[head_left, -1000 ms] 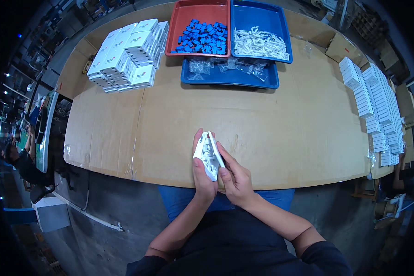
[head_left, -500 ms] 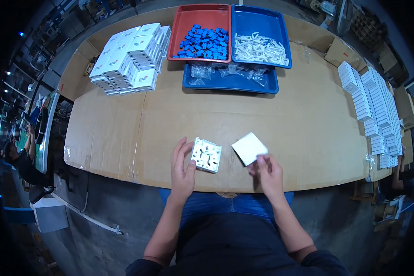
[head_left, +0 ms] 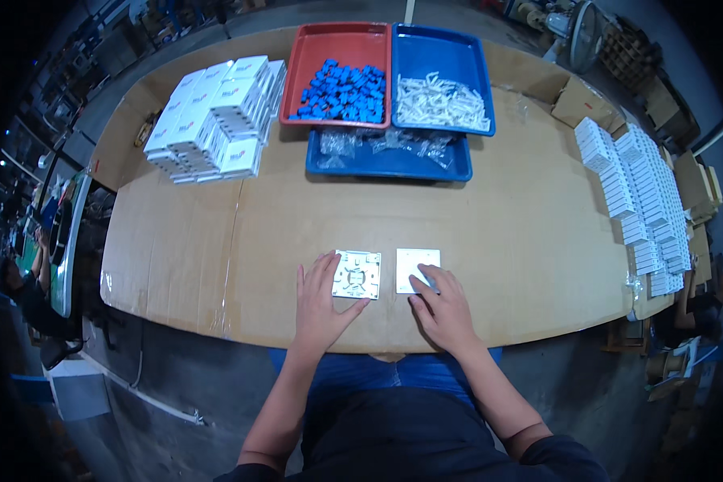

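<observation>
- One left hand [head_left: 320, 309], fingers at the left edge of a white base [head_left: 357, 275], thumb near its lower right corner; cannot tell whether it pinches. Base lies inner side up on the cardboard tabletop [head_left: 297, 217]. Best steadied by its edges, clear of the inner detail.
- Right hand [head_left: 446, 313] open, fingertips over the white plate [head_left: 410, 261], just beside the base. Light, flat pressure should suit it.
- Red tray [head_left: 309, 60]: loose blue pieces [head_left: 341, 92].
- Lower blue tray [head_left: 353, 166]: crumpled clear plastic [head_left: 422, 149].
- Upper blue tray [head_left: 440, 48]: heaped white pieces [head_left: 446, 103].
</observation>
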The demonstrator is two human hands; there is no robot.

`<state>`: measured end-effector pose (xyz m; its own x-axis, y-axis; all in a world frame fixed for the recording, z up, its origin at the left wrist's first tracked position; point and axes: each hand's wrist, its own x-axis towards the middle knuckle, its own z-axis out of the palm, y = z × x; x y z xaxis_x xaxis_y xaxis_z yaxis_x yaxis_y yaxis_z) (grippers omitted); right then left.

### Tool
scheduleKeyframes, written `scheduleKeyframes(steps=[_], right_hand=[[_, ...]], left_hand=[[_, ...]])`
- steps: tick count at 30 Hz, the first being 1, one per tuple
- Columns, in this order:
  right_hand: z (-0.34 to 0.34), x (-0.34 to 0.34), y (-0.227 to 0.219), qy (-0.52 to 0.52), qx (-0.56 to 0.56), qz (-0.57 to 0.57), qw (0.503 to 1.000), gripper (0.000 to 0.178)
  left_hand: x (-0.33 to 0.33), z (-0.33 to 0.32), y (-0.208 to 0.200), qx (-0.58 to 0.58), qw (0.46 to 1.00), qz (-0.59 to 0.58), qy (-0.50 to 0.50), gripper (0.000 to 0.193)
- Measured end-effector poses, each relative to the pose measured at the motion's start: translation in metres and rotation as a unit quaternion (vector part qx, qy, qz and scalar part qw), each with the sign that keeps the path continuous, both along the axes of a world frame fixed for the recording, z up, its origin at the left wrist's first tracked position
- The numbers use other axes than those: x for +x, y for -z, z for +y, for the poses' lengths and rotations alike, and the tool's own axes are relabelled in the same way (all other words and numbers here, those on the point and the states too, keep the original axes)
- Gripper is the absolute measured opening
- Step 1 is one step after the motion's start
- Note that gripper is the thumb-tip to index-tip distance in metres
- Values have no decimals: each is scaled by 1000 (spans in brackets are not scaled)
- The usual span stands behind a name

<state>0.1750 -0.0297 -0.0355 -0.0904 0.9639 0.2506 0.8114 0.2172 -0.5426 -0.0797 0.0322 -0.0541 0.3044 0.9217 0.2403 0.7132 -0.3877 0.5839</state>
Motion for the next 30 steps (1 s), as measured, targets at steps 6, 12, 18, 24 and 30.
scheduleKeyframes(steps=[6,12,18,24,30], right_hand=[[43,17,-8,-7,24,-14,1000,27],[149,58,-33,78,129,-36,988,33],[217,85,-24,84,35,-243,966,58],[215,97,-30,55,98,-102,988,41],[146,56,-63,-34,-129,420,898,15]], left_hand=[[23,5,4,19,999,-19,-38,89],[23,8,1,28,998,-14,-49,88],[23,7,-1,16,999,-11,-44,87],[20,4,-11,44,996,-67,-43,75],[44,19,-30,-76,925,-365,-73,41]])
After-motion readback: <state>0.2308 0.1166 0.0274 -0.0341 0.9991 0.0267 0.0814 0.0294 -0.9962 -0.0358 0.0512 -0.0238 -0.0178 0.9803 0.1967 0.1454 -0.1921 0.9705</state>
